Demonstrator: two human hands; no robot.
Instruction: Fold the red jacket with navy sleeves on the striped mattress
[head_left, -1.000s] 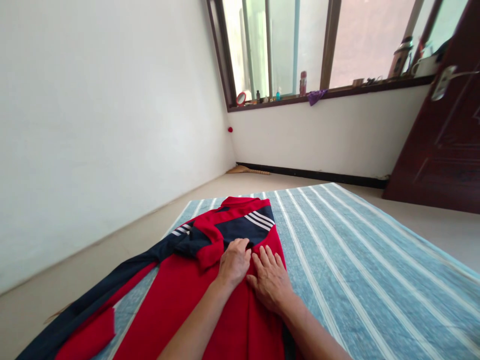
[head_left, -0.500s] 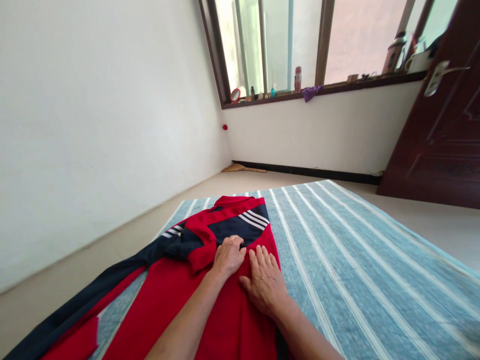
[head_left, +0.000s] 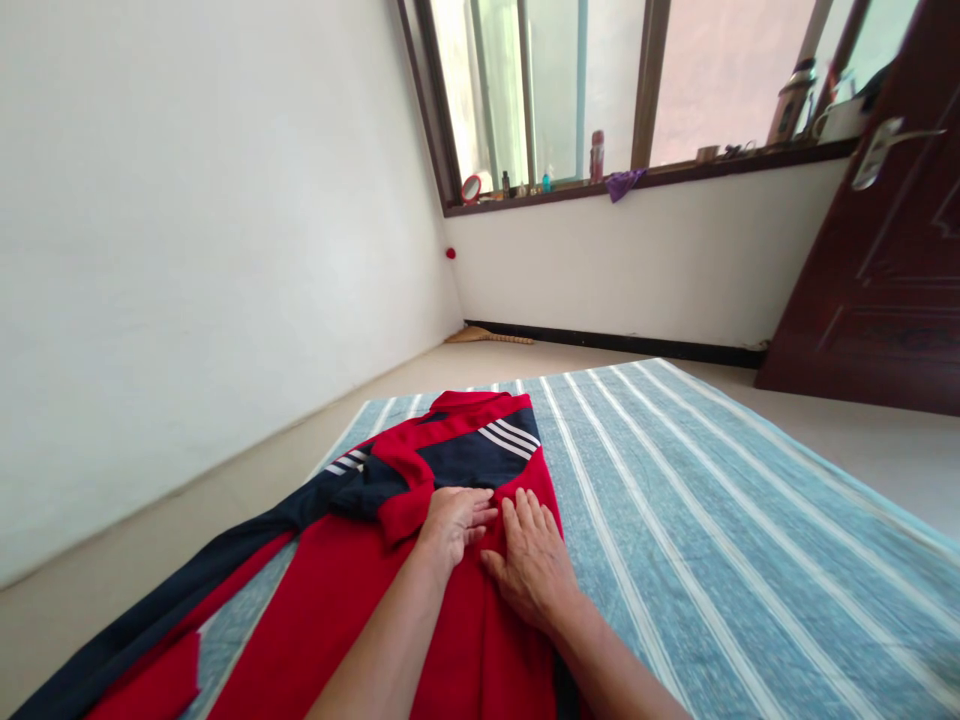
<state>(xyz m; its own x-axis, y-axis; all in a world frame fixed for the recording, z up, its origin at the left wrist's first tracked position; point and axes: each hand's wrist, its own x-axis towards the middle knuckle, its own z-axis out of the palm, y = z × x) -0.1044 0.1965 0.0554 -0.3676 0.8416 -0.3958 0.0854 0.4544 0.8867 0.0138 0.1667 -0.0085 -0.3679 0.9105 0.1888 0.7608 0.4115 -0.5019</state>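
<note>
A red and navy jacket (head_left: 360, 580) with white stripes lies on a blue striped cloth (head_left: 720, 520). One sleeve is folded across its upper part; the other stretches out to the lower left. My left hand (head_left: 454, 522) rests on the jacket below the navy panel, its fingers extended toward the right, holding nothing. Beside it, my right hand (head_left: 531, 555) lies flat near the jacket's right edge, fingers pointing away from me. A small gap separates the two hands. The jacket's lower part is partly hidden by my forearms.
A white wall (head_left: 210, 220) rises on the left. Small items, a pink bottle (head_left: 597, 157) and a purple cloth (head_left: 624, 185) sit along the windowsill (head_left: 675, 180). A dark red door (head_left: 877, 290) stands at the right. A straw broom (head_left: 487, 336) lies on the floor in the far corner.
My left hand has turned and slid slightly down, its fingers now stretched out rather than curled. My right hand stays almost in the same place. The jacket looks unchanged.
</note>
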